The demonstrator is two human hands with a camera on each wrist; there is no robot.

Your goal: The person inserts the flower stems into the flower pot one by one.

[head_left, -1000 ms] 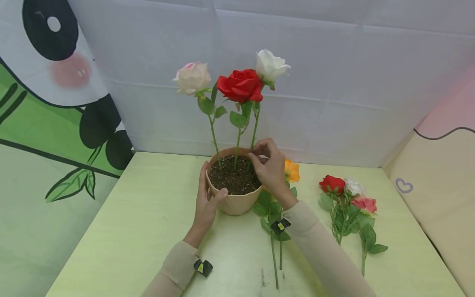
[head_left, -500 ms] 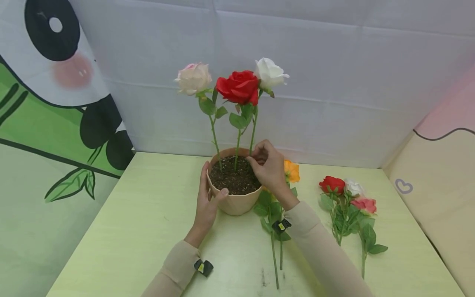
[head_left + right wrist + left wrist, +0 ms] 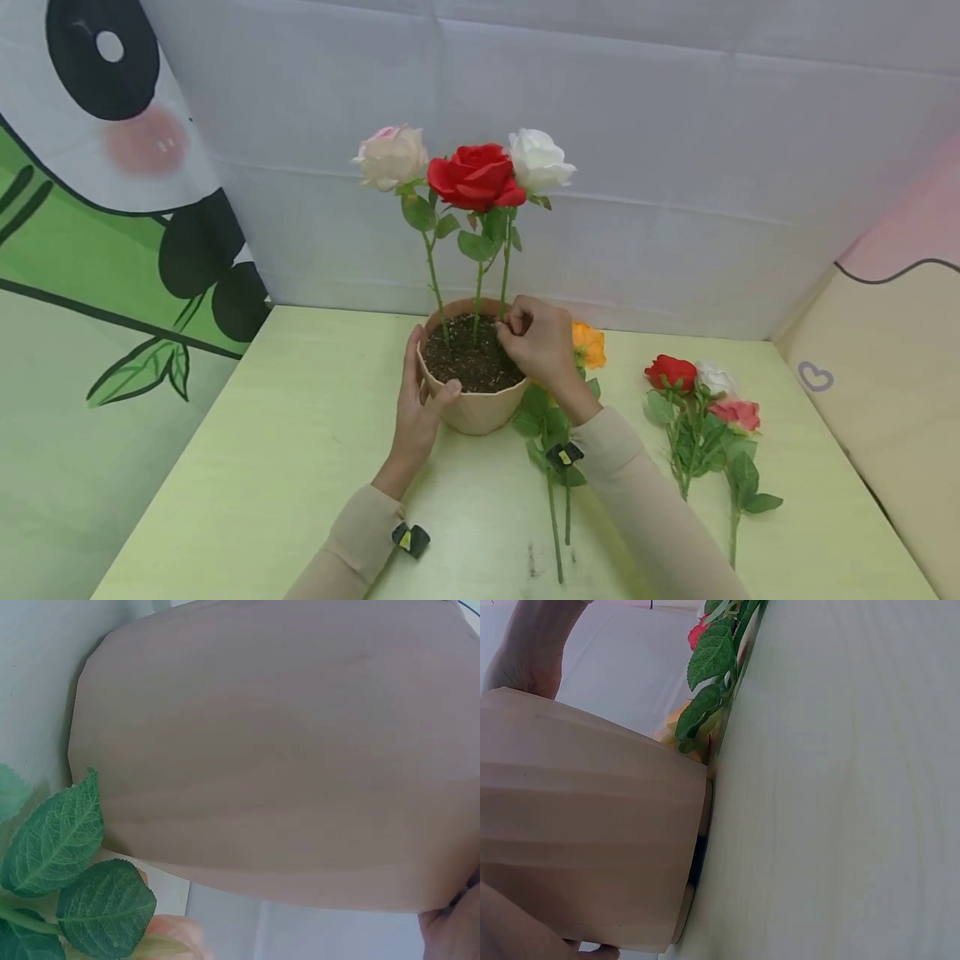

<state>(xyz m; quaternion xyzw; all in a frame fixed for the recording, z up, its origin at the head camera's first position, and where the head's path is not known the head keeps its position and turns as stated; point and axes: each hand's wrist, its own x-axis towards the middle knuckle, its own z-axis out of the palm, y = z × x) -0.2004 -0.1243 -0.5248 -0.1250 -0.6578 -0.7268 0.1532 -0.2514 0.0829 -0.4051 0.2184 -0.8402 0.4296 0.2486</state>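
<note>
The pot [image 3: 480, 412] is beige, its soil [image 3: 467, 368] speckled brown, the potted roses [image 3: 477, 177] red, white and blush-cream.

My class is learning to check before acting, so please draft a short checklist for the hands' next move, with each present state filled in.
1. Pot stands on the table: ok.
2. Left hand holds the pot: ok.
3. Right hand pinches the stem of the upright white rose: ok.
4. That stem's end is in the soil: cannot tell, right hand hides it.
5. Coral rose potted: not ok, it lies on the table.
</note>
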